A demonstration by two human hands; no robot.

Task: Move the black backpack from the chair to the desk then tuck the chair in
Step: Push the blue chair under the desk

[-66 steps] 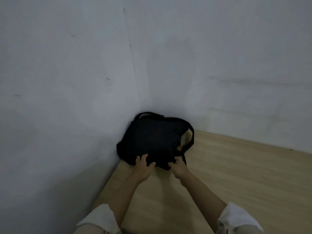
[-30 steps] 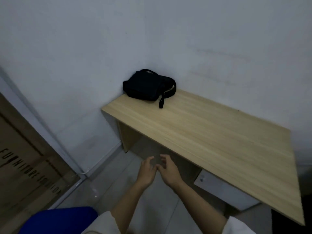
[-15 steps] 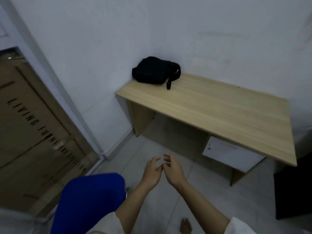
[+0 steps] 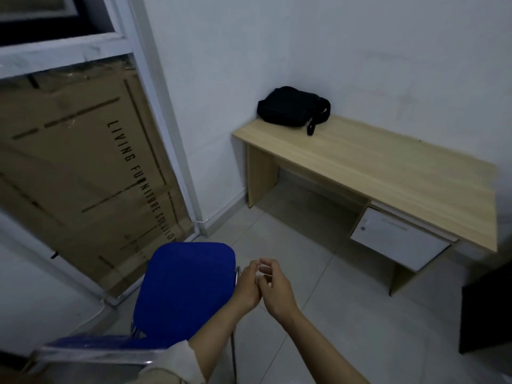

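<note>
The black backpack (image 4: 291, 110) lies on the far left corner of the light wooden desk (image 4: 388, 173), against the two white walls. A chair with a blue seat (image 4: 185, 289) stands on the floor at lower left, well apart from the desk, its backrest near the bottom edge. My left hand (image 4: 248, 286) hovers just past the seat's right edge, by the metal frame. My right hand (image 4: 275, 289) is beside it, touching it. Both hands hold nothing, fingers loosely curled.
A white drawer unit (image 4: 399, 242) hangs under the desk's right side, with an open knee space to its left. A glass panel (image 4: 83, 167) with cardboard behind it fills the left. A dark object (image 4: 484, 317) stands at the right edge. Grey floor tiles lie between chair and desk.
Earlier both hands rested on the backpack on the desk. They let it go and I backed away. The view has swung left and the blue chair has come fully into view.
</note>
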